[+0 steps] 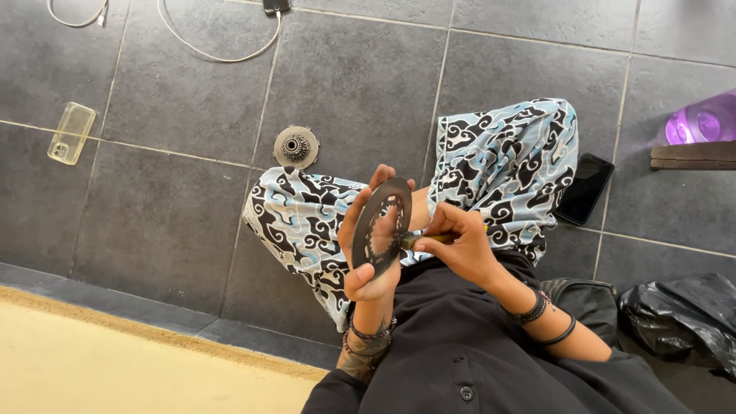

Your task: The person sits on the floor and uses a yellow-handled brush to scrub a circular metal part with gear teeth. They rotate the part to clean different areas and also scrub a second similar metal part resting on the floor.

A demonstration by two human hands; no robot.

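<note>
Chainring [381,228], a dark flat toothed ring, stands nearly on edge in the middle of the head view, above the person's lap. The left hand [368,249] grasps it from behind: the palm is open against its far face, the thumb hooks over the lower rim and the fingertips show above the upper rim. The right hand [460,241] is clenched around a thin yellowish tool [429,238], whose tip touches the inner edge of the ring. What kind of tool it is I cannot tell, since the fingers hide most of it.

Both wrists wear dark bracelets. The person sits on a grey tiled floor [169,222], in a black top and trousers with a blue, black and white swirl pattern [307,222].

On the floor just beyond the left knee lies a round cassette [296,146] of stacked sprockets, flat on a tile. Well to the left lies a clear phone case [71,133]. A white cable [218,54] loops across the top tiles to a dark device at the top edge. Beside the right knee lies a black phone [585,188], screen up. At the right edge is a purple container [701,123] over a dark wooden board, and a black plastic bag [678,314] lies lower right.
</note>
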